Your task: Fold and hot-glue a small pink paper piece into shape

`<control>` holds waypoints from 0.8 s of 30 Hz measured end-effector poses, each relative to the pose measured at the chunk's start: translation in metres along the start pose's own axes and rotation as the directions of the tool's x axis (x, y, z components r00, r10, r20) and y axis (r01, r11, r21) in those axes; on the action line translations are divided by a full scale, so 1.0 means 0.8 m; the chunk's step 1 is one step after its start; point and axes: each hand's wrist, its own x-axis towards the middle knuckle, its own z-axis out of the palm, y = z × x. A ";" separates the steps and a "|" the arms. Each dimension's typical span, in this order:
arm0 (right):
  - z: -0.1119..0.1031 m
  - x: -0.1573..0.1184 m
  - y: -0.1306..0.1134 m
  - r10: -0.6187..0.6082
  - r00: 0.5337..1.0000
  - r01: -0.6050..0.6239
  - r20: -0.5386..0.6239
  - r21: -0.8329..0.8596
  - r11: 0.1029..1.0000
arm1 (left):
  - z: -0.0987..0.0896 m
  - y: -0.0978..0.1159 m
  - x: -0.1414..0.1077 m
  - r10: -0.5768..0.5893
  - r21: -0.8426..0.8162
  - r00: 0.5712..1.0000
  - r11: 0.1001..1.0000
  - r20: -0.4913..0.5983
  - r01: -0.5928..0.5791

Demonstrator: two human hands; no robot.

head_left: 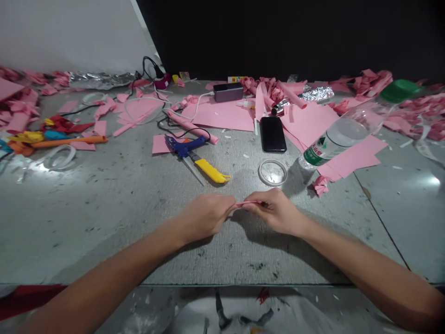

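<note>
Small piece of pink paper at centre of frame, just above the worktop, spanning both hands. Left hand: fingers closed on its left end. Right hand: fingers pinching its right end.

Progress, judged from the piece: handling under way, piece not yet released. It shows nearly edge-on — cannot tell whether it is folded, or how much shaping remains.

Around it: rolled pink tube, upper centre, already formed; orange tube at left, likewise. Flat pink sheets at upper centre appear unworked. Blue glue gun and yellow-handled tool lie left of centre — neither in hand. Clear bottle leans at right, beyond the right hand.
</note>
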 end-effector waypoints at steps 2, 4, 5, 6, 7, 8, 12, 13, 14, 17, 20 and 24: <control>0.001 0.000 0.001 -0.015 1.000 0.015 0.004 -0.023 1.000 | 0.000 0.000 0.001 -0.004 -0.022 1.000 1.000 0.008 0.004; 0.002 0.000 0.002 -0.042 0.999 0.042 -0.008 -0.061 0.997 | 0.001 0.001 0.002 -0.028 -0.047 0.999 0.998 0.039 0.030; 0.002 0.001 0.002 -0.055 0.998 0.054 -0.014 -0.079 0.995 | 0.001 0.001 0.002 -0.045 -0.050 0.997 0.998 0.057 0.048; 0.002 0.001 0.002 -0.064 0.998 0.062 -0.015 -0.091 0.994 | 0.002 0.001 0.003 -0.062 -0.044 0.995 0.997 0.075 0.065; 0.002 0.002 0.002 -0.067 0.998 0.066 -0.007 -0.097 0.993 | 0.002 0.001 0.003 -0.077 -0.031 0.993 0.996 0.090 0.080; 0.001 0.003 0.001 -0.061 0.998 0.062 0.008 -0.092 0.994 | 0.003 0.001 0.003 -0.092 -0.016 0.991 0.995 0.102 0.094; -0.005 0.004 -0.004 0.016 0.996 -0.018 0.087 0.013 1.000 | 0.007 0.003 0.002 -0.145 0.009 0.980 0.989 0.140 0.145; -0.006 0.004 -0.005 0.031 0.995 -0.035 0.098 0.040 0.999 | 0.007 0.004 0.002 -0.151 0.011 0.977 0.989 0.148 0.151; -0.007 0.004 -0.006 0.039 0.994 -0.045 0.104 0.060 0.997 | 0.007 0.004 0.002 -0.155 0.016 0.976 0.988 0.155 0.155; -0.006 0.004 -0.008 0.062 0.993 -0.073 0.096 0.115 0.991 | 0.007 0.005 0.001 -0.167 0.016 0.972 0.986 0.162 0.167; -0.002 0.006 -0.009 0.178 0.981 -0.192 0.075 0.265 0.945 | 0.007 0.003 -0.001 -0.182 -0.035 0.977 0.982 0.112 0.186; 0.002 0.008 -0.008 0.276 0.958 -0.285 0.083 0.402 0.870 | 0.007 0.002 -0.003 -0.213 -0.110 0.976 0.970 0.040 0.216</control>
